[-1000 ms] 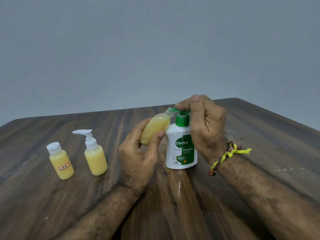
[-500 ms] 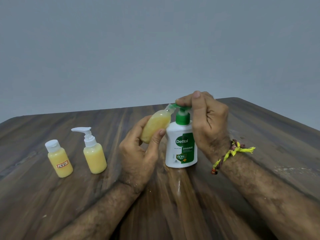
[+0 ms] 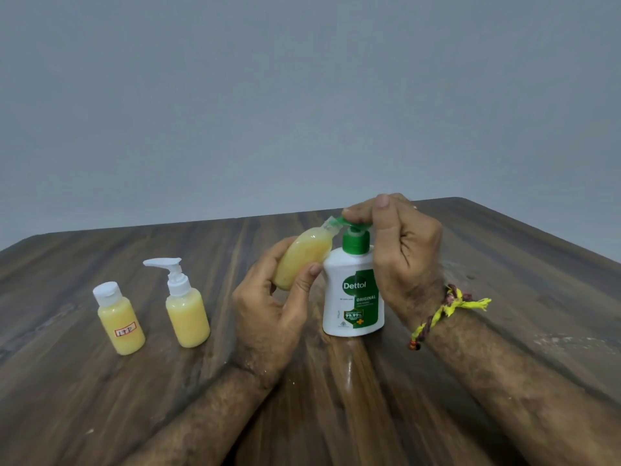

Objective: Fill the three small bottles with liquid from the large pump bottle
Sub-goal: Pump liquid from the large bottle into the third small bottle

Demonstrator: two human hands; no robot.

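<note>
The large white pump bottle with a green pump head stands upright on the wooden table. My right hand wraps its top, with fingers on the pump head. My left hand holds a small uncapped bottle of yellow liquid, tilted, its mouth against the pump's spout. Two more small bottles of yellow liquid stand at the left: one with a white pump top and one with a white flat cap and a label.
A grey wall rises behind the table's far edge. The table's rounded far right corner lies behind my right hand. A yellow and brown thread band circles my right wrist.
The pump head rose from its pressed-down position a second ago. My right hand came up with it. The tilted small bottle stays at the spout.
</note>
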